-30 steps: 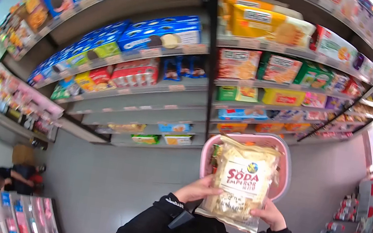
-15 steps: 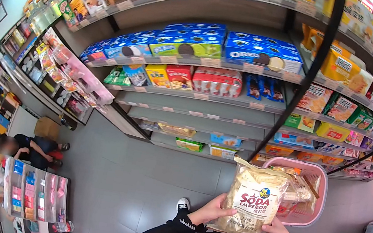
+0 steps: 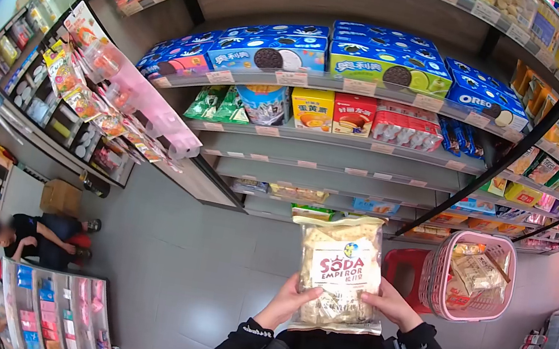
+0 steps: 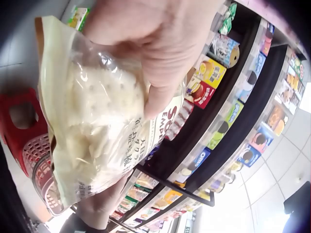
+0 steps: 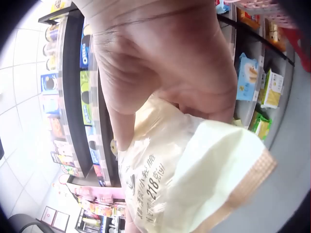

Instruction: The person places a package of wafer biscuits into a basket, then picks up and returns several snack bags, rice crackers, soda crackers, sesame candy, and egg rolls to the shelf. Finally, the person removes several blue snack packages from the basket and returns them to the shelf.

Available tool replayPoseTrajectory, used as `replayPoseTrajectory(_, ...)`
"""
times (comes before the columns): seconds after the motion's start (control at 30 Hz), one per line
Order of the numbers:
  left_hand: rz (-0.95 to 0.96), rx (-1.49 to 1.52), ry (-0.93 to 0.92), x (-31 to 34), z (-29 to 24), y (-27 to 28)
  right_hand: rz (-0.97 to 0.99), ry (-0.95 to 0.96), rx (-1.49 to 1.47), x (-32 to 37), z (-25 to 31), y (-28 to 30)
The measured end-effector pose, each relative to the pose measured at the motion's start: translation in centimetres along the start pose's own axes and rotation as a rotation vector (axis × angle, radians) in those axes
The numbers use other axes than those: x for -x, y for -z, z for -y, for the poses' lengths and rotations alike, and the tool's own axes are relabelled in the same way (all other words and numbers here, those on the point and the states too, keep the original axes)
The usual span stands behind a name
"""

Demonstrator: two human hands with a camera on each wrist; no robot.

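Observation:
A clear and cream bag of crackers with a "Soda Emperor" label (image 3: 340, 275) is held upright in front of the body in the head view. The left hand (image 3: 286, 301) grips its lower left side, thumb on the front. On the lower right side, the right hand (image 3: 394, 306) grips it the same way. The left wrist view shows the left hand (image 4: 150, 43) with its thumb pressed on the bag (image 4: 97, 126); the fingers behind are hidden. In the right wrist view the right hand (image 5: 165, 58) pinches the bag (image 5: 180, 170) by its edge.
A pink basket (image 3: 432, 272) holding packets stands at the right, beside a red stool (image 3: 404, 276). Shelves (image 3: 352, 87) of boxed biscuits stretch ahead. A seated person (image 3: 46, 240) is at the left, near a display rack (image 3: 54, 307).
The head view has swung left along the shelves. The bag, held by both hands throughout, was in front of the basket and is now left of it, with the red stool showing between.

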State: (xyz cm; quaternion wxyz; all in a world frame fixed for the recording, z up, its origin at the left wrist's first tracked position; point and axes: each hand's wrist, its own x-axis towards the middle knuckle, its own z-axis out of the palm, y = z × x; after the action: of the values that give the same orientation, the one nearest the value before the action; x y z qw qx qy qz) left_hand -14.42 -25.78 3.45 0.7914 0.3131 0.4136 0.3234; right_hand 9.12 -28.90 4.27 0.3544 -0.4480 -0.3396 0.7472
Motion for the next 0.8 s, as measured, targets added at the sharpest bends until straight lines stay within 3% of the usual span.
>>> replayPoseTrajectory(0.27, -0.160, 0.109, -0.115, -1.1, -0.7, 3.2, -0.002, -0.103, 0.083, -5.5, 2.6, -1.8)
replayPoseTrajectory(0.33, -0.156, 0.123, -0.098, -2.0, -1.7, 3.9, 0.102, -0.099, 0.035, -6.4, 4.4, -2.2)
replayPoseTrajectory(0.57, -0.103, 0.054, -0.143, -7.7, -6.5, 6.0, 0.250, -0.116, 0.023, -13.8, 6.0, 1.2)
replayPoseTrajectory(0.8, -0.203, 0.121, -0.041, -13.5, -9.4, 8.1, 0.197, -0.194, 0.128, -20.6, 7.4, 3.8)
